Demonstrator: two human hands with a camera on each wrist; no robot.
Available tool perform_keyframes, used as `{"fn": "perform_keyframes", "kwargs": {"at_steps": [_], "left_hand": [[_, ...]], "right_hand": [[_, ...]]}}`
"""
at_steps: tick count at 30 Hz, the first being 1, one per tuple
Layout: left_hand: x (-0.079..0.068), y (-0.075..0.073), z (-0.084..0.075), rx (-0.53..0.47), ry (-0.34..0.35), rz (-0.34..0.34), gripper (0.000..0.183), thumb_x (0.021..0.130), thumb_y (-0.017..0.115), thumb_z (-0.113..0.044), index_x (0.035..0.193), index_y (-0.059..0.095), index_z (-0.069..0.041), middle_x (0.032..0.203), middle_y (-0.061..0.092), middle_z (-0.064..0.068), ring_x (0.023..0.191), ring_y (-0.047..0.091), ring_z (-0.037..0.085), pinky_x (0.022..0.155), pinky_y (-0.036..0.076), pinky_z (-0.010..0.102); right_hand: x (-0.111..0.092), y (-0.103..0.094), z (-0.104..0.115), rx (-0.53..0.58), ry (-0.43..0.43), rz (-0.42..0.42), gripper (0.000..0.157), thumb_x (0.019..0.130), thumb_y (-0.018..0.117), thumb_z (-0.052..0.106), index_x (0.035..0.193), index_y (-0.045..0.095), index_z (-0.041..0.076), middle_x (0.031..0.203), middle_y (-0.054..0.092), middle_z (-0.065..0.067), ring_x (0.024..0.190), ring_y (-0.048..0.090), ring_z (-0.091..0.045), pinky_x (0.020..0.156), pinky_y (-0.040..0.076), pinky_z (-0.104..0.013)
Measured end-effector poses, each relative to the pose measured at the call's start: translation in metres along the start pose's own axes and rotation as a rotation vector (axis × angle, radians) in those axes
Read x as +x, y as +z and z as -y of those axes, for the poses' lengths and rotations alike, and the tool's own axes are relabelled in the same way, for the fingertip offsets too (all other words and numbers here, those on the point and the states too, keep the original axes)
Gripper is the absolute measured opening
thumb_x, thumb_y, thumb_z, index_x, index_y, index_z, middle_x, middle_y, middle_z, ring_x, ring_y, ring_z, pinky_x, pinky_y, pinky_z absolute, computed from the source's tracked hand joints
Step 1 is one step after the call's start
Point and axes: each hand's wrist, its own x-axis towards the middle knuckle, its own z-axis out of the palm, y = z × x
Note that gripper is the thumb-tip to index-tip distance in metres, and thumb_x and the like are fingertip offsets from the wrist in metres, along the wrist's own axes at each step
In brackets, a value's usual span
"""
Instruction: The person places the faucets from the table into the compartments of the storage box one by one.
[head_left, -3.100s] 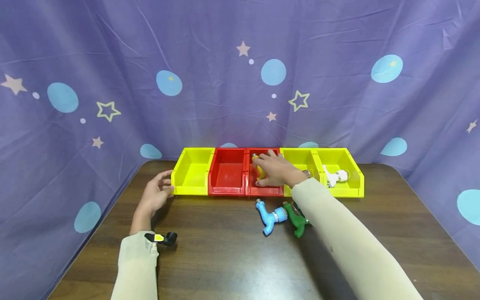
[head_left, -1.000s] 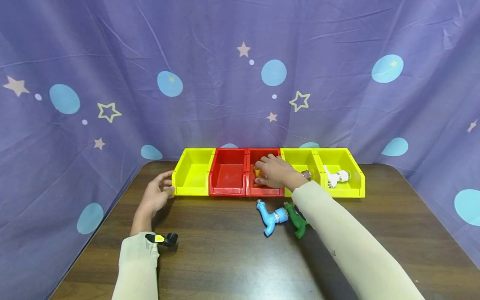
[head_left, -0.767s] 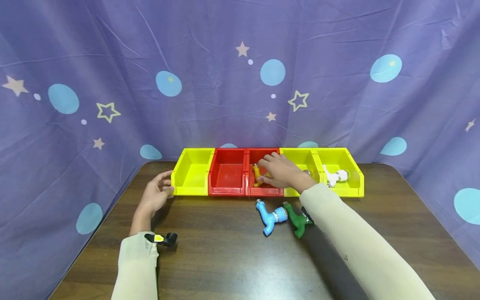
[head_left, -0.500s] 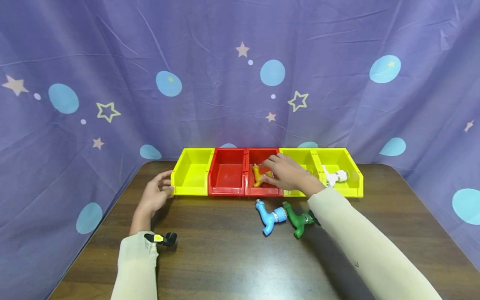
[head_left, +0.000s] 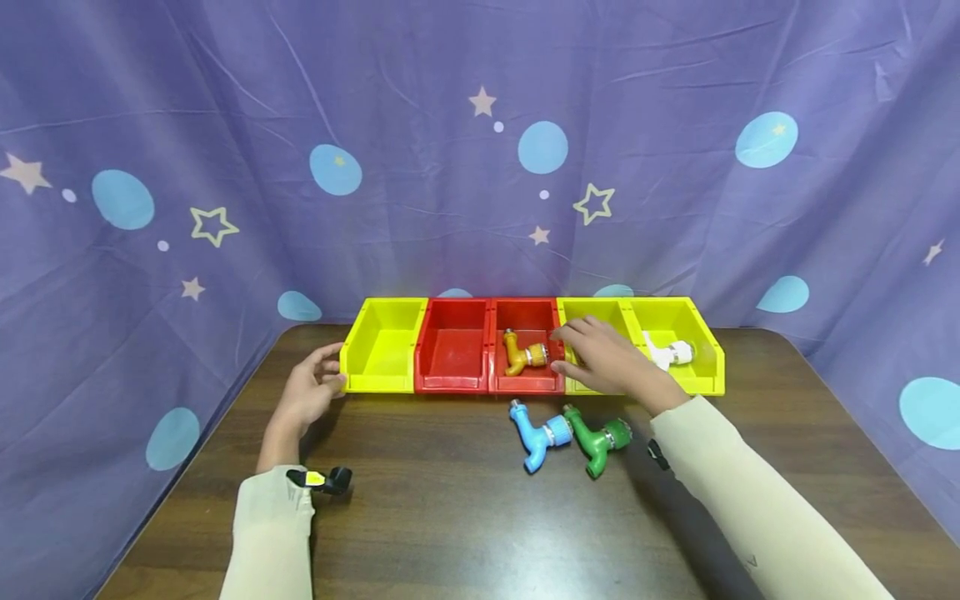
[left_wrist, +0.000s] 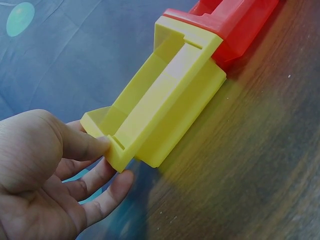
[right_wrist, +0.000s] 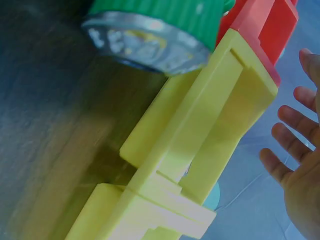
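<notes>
My left hand [head_left: 306, 396] pinches the outer front corner of the leftmost yellow bin [left_wrist: 165, 95], thumb on top and fingers behind in the left wrist view. Above the fourth bin, a yellow one [right_wrist: 210, 125], my right hand [head_left: 606, 360] holds nothing, its fingers loosely spread. A yellow tap [head_left: 515, 357] lies in the right-hand red bin [head_left: 525, 385], just left of my fingertips. Two taps, one blue [head_left: 537, 440] and one green [head_left: 597, 442], lie on the table before the bins. The fourth bin's contents are mostly hidden by my hand.
In the rightmost yellow bin [head_left: 708, 385] lies a white tap [head_left: 678, 353]. The other red bin [head_left: 453, 346] shows a bare floor. The bins stand joined in a row along the back of the wooden table [head_left: 420, 517], before a purple curtain [head_left: 420, 167].
My right hand has let go of the yellow tap, leaving it in the red bin, and has drawn back to the right. My left hand stays at the yellow bin.
</notes>
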Motion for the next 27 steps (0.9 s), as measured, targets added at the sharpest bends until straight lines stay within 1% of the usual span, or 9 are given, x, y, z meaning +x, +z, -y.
{"fn": "perform_keyframes", "kwargs": {"at_steps": [4, 7, 8, 11, 15, 18, 21, 24, 27], "left_hand": [[0.0, 0.0, 0.001, -0.002, 0.001, 0.003, 0.059, 0.102, 0.054, 0.003, 0.157, 0.037, -0.008, 0.127, 0.057, 0.024, 0.113, 0.061, 0.034, 0.082, 0.061, 0.034], [0.0, 0.0, 0.001, -0.003, -0.001, 0.001, 0.059, 0.102, 0.055, 0.003, 0.157, 0.038, -0.007, 0.126, 0.057, 0.023, 0.112, 0.062, 0.032, 0.082, 0.061, 0.034], [0.0, 0.0, 0.001, -0.001, 0.0, 0.001, 0.059, 0.102, 0.055, 0.003, 0.157, 0.038, -0.007, 0.126, 0.057, 0.023, 0.112, 0.062, 0.032, 0.082, 0.061, 0.033], [0.0, 0.0, 0.0, -0.002, -0.009, -0.004, 0.059, 0.102, 0.054, 0.003, 0.157, 0.038, -0.009, 0.126, 0.057, 0.022, 0.112, 0.061, 0.032, 0.082, 0.061, 0.033], [-0.001, 0.001, -0.001, -0.006, -0.003, -0.004, 0.06, 0.101, 0.054, 0.004, 0.158, 0.037, -0.008, 0.127, 0.057, 0.024, 0.113, 0.061, 0.033, 0.083, 0.061, 0.034], [-0.001, 0.001, -0.002, -0.012, 0.003, -0.002, 0.06, 0.101, 0.054, 0.005, 0.157, 0.037, -0.007, 0.127, 0.057, 0.025, 0.113, 0.061, 0.033, 0.083, 0.061, 0.033], [-0.001, 0.0, -0.001, -0.015, 0.004, -0.003, 0.06, 0.101, 0.054, 0.005, 0.157, 0.037, -0.007, 0.126, 0.057, 0.025, 0.113, 0.061, 0.033, 0.082, 0.061, 0.032], [0.0, 0.0, -0.001, -0.013, 0.004, -0.004, 0.06, 0.101, 0.054, 0.005, 0.157, 0.037, -0.007, 0.126, 0.057, 0.025, 0.112, 0.061, 0.032, 0.082, 0.061, 0.031], [0.0, 0.0, -0.001, -0.012, 0.003, -0.003, 0.06, 0.101, 0.054, 0.005, 0.157, 0.037, -0.007, 0.128, 0.057, 0.025, 0.114, 0.061, 0.033, 0.083, 0.061, 0.033]], "right_hand": [[-0.01, -0.002, -0.005, 0.014, 0.018, -0.022, 0.051, 0.096, 0.071, 0.041, 0.133, 0.062, 0.007, 0.111, 0.064, -0.008, 0.102, 0.052, -0.026, 0.093, 0.047, -0.043], [-0.017, -0.005, -0.008, 0.034, 0.042, -0.036, 0.043, 0.096, 0.071, 0.04, 0.126, 0.063, 0.01, 0.105, 0.062, -0.004, 0.099, 0.051, -0.024, 0.088, 0.045, -0.042], [-0.019, -0.006, -0.01, 0.045, 0.052, -0.04, 0.04, 0.097, 0.071, 0.04, 0.124, 0.063, 0.012, 0.106, 0.062, -0.004, 0.1, 0.051, -0.024, 0.088, 0.045, -0.043], [-0.026, -0.009, -0.016, 0.08, 0.087, -0.046, 0.038, 0.098, 0.069, 0.04, 0.125, 0.063, 0.013, 0.12, 0.064, -0.005, 0.11, 0.054, -0.027, 0.098, 0.045, -0.049], [-0.036, -0.014, -0.024, 0.132, 0.159, -0.058, 0.05, 0.1, 0.066, 0.041, 0.137, 0.059, 0.009, 0.134, 0.061, -0.012, 0.123, 0.052, -0.034, 0.107, 0.041, -0.057], [-0.045, -0.017, -0.029, 0.159, 0.206, -0.08, 0.053, 0.1, 0.066, 0.04, 0.14, 0.057, 0.006, 0.139, 0.059, -0.015, 0.13, 0.048, -0.038, 0.11, 0.04, -0.06], [-0.054, -0.017, -0.032, 0.184, 0.247, -0.101, 0.054, 0.101, 0.065, 0.041, 0.142, 0.056, 0.006, 0.142, 0.057, -0.016, 0.135, 0.044, -0.04, 0.111, 0.038, -0.062], [-0.064, -0.017, -0.034, 0.204, 0.28, -0.128, 0.056, 0.101, 0.064, 0.042, 0.142, 0.055, 0.005, 0.144, 0.055, -0.018, 0.136, 0.043, -0.042, 0.112, 0.036, -0.063], [-0.074, -0.019, -0.039, 0.226, 0.301, -0.16, 0.056, 0.102, 0.063, 0.04, 0.142, 0.053, 0.001, 0.143, 0.054, -0.023, 0.134, 0.045, -0.044, 0.112, 0.036, -0.064]]}}
